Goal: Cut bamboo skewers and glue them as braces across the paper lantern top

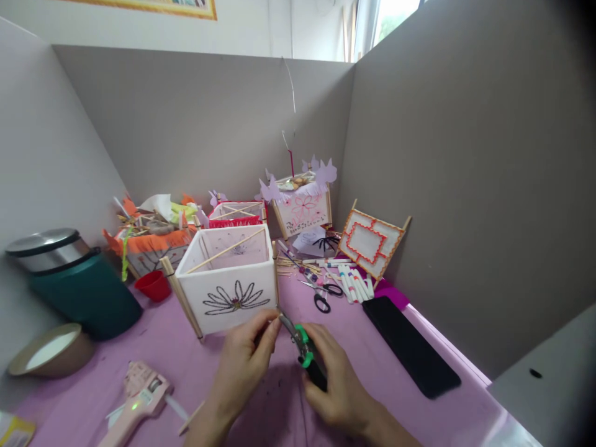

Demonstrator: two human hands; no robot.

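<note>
My right hand [335, 379] is wrapped round the green-and-black handles of a pair of pruning shears [302, 344], whose blades point up and left. The fingertips of my left hand [246, 357] are pinched together right at the blades. Whatever thin piece they hold is too small to make out. Just beyond both hands stands a white box lantern [237, 304] with wooden corner sticks and a black flower drawn on its front. One thin stick [226, 251] lies diagonally across its open top.
A pink glue gun [144, 397] with a green light lies front left, near a tape roll [51, 354] and a teal tumbler [86, 295]. Scissors [322, 295], markers [354, 282] and a black phone [410, 344] lie right. Decorated lanterns [302, 211] line the grey partition [200, 112].
</note>
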